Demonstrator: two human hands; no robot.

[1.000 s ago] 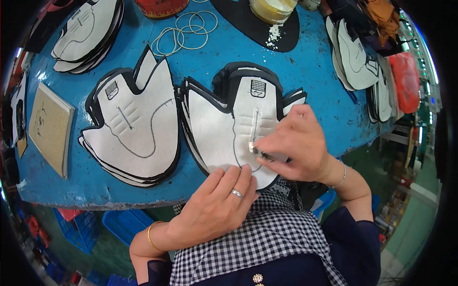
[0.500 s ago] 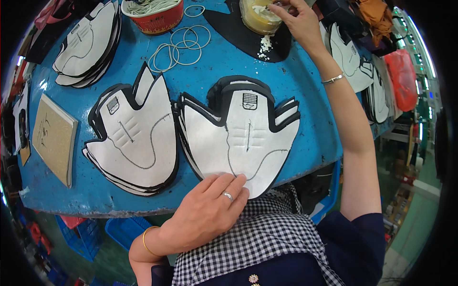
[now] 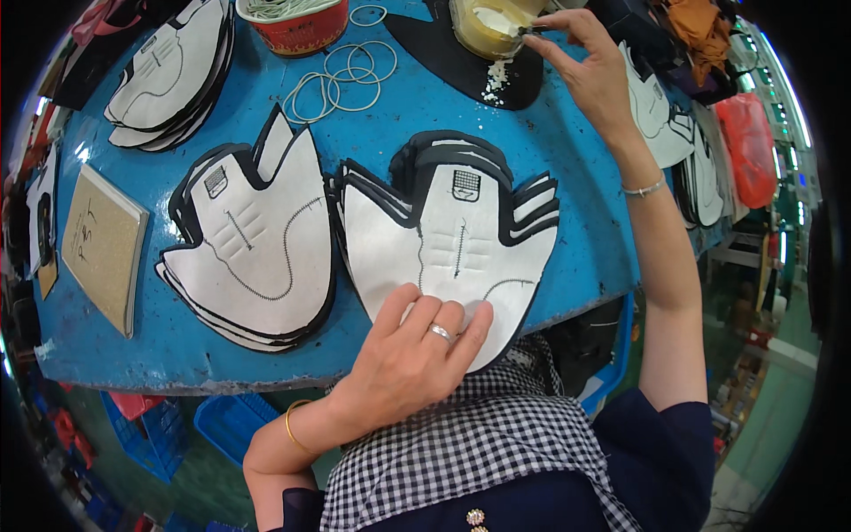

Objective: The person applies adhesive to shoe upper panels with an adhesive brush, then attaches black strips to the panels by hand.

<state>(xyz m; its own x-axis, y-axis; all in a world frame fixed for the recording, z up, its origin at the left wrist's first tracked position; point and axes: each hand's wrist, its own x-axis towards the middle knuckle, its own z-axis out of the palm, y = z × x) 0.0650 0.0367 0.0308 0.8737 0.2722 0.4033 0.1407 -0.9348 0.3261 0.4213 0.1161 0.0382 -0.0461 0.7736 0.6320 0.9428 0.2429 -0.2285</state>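
In front of me lies a stack of white shoe uppers [image 3: 461, 239] with black edges, stitched lines and a small grid patch. My left hand [image 3: 417, 346] rests on the near end of the top upper, fingers bent and somewhat apart, gripping nothing. Farther off, my right hand [image 3: 589, 71] pinches a small slim dark tool [image 3: 532, 30] at the rim of a yellowish tub [image 3: 486, 40] with white paste inside. The tool's kind is hard to make out. White crumbs [image 3: 496, 82] lie below the tub on a black sheet [image 3: 425, 44]. A second stack of uppers [image 3: 253, 248] sits to the left.
More uppers are piled at the far left [image 3: 164, 71] and far right [image 3: 656, 115]. A red bowl of rubber bands [image 3: 297, 31] stands at the back, with several loose bands [image 3: 355, 75] nearby. A notebook [image 3: 102, 248] lies on the left of the blue table [image 3: 239, 377].
My right hand has moved right and slightly nearer, drawing the small tool from inside the tub to its rim. My left hand has shifted up the upper, its fingers spreading.
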